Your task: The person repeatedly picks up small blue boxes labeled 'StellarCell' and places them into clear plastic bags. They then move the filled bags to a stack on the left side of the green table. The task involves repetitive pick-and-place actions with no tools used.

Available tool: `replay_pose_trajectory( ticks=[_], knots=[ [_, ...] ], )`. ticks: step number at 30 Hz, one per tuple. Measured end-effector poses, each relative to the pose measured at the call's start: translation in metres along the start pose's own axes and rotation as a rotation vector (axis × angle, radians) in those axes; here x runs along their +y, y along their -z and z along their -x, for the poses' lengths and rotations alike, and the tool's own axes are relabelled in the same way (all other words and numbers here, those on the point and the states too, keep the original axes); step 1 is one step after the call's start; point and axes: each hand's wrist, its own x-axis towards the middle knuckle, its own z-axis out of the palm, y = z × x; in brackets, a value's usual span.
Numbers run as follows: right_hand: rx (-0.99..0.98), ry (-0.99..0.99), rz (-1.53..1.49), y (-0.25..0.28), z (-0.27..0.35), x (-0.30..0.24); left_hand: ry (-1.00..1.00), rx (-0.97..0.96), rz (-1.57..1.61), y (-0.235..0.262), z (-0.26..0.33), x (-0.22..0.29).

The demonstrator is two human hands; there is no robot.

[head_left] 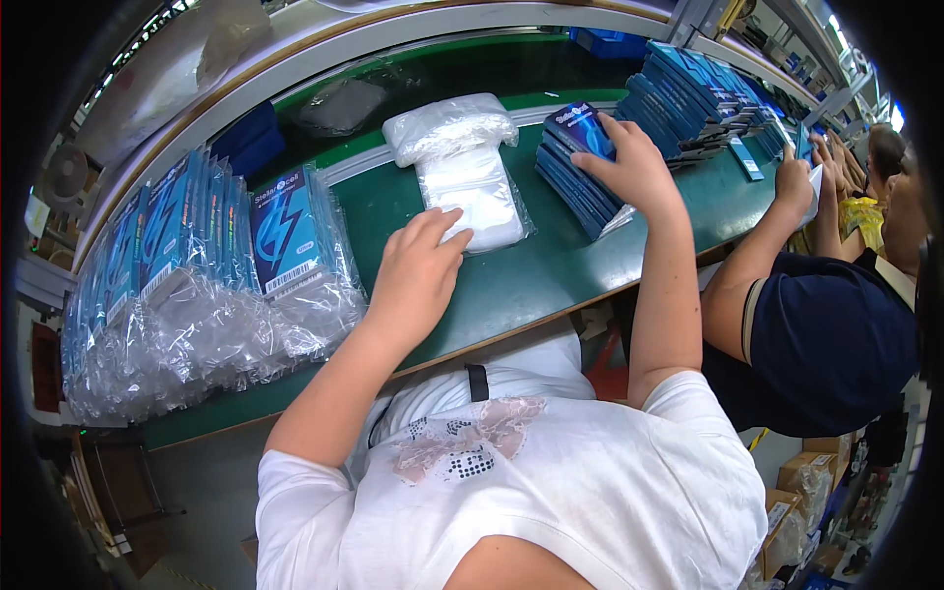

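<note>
A stack of clear plastic bags (472,192) lies on the green table, its far end bunched up. My left hand (418,265) rests its fingertips on the near left part of these bags, fingers loosely apart. To the right leans a row of thin blue boxes (580,187). My right hand (634,167) has its thumb and fingers on the top blue box (578,128), gripping it by its right side; part of the box is hidden under the fingers. On the left stand several bagged blue boxes (285,231), packed upright in clear plastic.
Taller stacks of blue boxes (674,103) stand at the back right. A co-worker in a dark top (831,334) works beside me on the right, holding something white. Blue bins (251,138) and a loose clear bag (344,103) lie beyond the table's metal rail.
</note>
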Motion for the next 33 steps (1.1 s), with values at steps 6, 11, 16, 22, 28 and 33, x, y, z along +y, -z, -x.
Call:
replay_pose_trajectory(
  ticks=[6,11,16,22,28,33],
  knots=[
    [0.397,0.160,-0.273,0.008,0.028,-0.037,0.059,-0.155,-0.021,-0.026,-0.016,-0.034],
    [0.432,0.376,-0.295,-0.020,0.064,-0.074,0.072,-0.064,0.076,-0.030,-0.014,-0.036],
    [0.187,0.354,-0.225,-0.066,0.109,-0.083,0.096,-0.002,0.128,-0.038,-0.005,-0.034],
    [-0.043,0.499,-0.381,-0.029,0.114,-0.077,0.119,0.034,0.162,-0.034,-0.001,-0.035],
    [-0.441,0.524,0.067,-0.015,0.147,-0.067,0.100,0.019,0.244,-0.026,-0.005,-0.028],
    [-0.351,0.317,-0.347,0.000,0.139,-0.069,0.091,0.060,0.267,-0.020,-0.009,-0.024]
  ],
)
